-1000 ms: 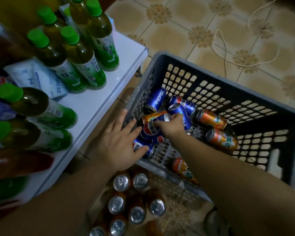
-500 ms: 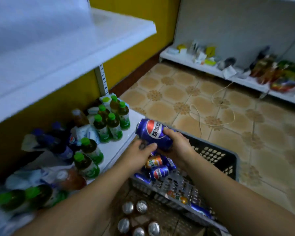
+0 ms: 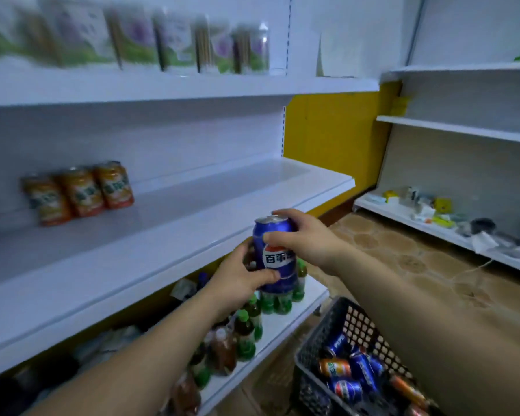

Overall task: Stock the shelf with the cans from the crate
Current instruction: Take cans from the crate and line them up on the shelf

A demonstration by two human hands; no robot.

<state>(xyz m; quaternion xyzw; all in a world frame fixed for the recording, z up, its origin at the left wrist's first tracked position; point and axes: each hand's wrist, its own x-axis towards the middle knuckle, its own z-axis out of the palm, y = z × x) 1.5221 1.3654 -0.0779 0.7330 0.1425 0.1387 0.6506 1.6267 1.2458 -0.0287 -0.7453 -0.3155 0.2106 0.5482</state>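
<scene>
– Blue can (image 3: 275, 253): where is it?
– Upright in mid-air, just in front of the middle shelf (image 3: 162, 235), at its near edge.
– And the hands?
– Both arms reach forward. The left hand (image 3: 237, 280) wraps the can's lower half, thumb across the front. The right hand (image 3: 300, 238) grips its top, fingers curled over the rim. Three orange cans (image 3: 78, 190) stand far left on that shelf. The crate (image 3: 342, 319) sits near right.

Small grocery shop. White retail shelving (image 3: 192, 211) w/ slotted uprights lines the walls: orange cans (image 3: 78, 192) faced in a row mid-level, green-cap bottles (image 3: 246, 337) at btm, blurry pkgd goods (image 3: 132, 40) up top. Grey crate (image 3: 354, 322) of stock on tiled floor (image 3: 403, 259).
</scene>
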